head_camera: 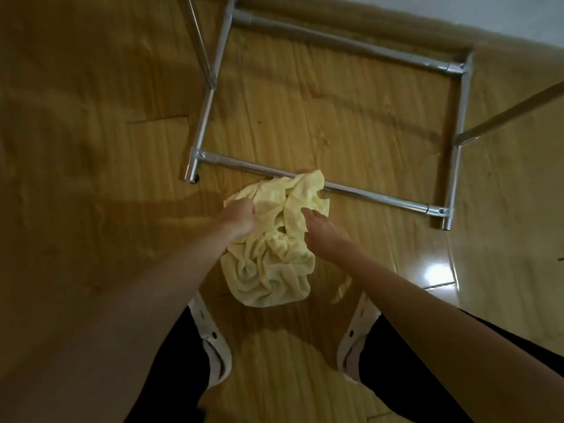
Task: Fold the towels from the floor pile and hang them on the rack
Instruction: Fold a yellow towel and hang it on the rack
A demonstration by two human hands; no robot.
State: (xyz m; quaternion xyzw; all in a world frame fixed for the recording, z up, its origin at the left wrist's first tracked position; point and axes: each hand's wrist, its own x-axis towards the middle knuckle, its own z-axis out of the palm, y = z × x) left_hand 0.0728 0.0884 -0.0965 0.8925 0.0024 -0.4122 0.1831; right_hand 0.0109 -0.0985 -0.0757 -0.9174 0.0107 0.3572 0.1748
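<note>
A crumpled pale yellow towel (274, 245) lies in a heap on the wooden floor, just in front of my feet. Its far end drapes over the near bottom bar of the metal rack (375, 195). My left hand (239, 219) grips a bunch of the towel at its upper left. My right hand (323, 236) reaches down onto the towel's right side, its fingers bent into the folds; whether they pinch the cloth is hidden.
The rack's silver base frame (345, 41) forms a rectangle on the floor ahead, with upright poles rising at left (198, 41) and right (512, 114). My two white shoes (213, 340) stand either side of the towel. A pale wall runs along the top right.
</note>
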